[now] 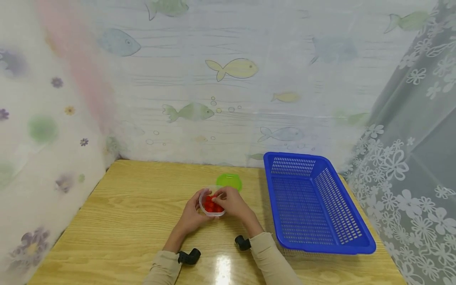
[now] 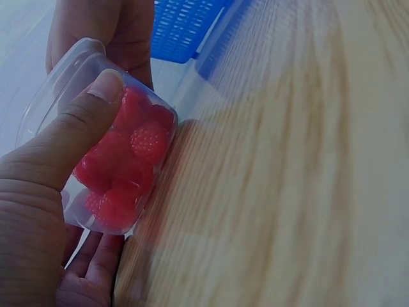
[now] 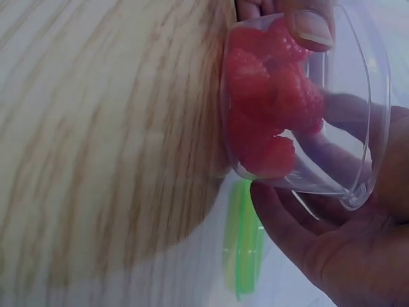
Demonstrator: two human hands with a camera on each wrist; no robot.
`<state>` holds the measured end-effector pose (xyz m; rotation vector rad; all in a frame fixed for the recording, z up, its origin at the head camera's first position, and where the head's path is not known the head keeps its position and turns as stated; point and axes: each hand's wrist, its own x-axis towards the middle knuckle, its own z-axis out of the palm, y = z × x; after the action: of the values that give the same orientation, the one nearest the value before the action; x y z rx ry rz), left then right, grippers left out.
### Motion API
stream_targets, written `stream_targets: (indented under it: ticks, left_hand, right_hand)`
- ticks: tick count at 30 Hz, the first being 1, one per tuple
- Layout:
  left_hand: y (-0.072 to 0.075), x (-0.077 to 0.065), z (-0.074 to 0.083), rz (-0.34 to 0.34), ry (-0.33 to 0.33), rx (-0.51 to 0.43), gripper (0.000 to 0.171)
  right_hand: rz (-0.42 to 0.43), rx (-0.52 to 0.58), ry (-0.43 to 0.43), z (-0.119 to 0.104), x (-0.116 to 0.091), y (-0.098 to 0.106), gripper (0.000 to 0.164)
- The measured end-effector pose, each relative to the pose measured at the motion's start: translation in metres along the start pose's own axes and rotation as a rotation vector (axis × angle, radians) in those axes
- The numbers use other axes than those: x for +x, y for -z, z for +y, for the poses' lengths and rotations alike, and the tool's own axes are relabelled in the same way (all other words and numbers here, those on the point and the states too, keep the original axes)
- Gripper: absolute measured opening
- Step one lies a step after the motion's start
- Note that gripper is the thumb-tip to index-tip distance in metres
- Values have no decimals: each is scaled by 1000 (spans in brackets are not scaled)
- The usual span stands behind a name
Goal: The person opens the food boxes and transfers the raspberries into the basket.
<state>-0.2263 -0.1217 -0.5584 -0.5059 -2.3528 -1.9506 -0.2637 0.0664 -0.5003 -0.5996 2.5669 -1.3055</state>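
Along a fish-patterned backdrop (image 1: 231,91) stood a wood-grained worktop (image 1: 135,206), with a blue slotted basket (image 1: 306,209) on its right side.
Left of the basket, the left hand (image 1: 193,214) grasped a clear plastic container (image 3: 348,64), its thumb (image 2: 77,121) against the wall and its fingers around the side. The right hand (image 1: 233,202) reached over the container's right side with bent fingers at the opening; whether they pinched anything could not be told. A translucent green lid (image 1: 229,181) lay on the worktop just beyond the right hand. Inside the container, red raspberries (image 3: 275,96) were heaped along the bottom, below the rim.
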Motion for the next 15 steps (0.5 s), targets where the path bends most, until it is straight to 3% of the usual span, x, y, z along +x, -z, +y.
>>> stream_targets:
  ticks: [4,15]
  left_hand:
    - [-1,0,-1,1,-8,-2,94]
    - [-1,0,-4,0,-29,-8,92]
  right_hand:
    - [4,54,-1,3,-1,0,18]
    - [40,327,25,17,-4,-6,25]
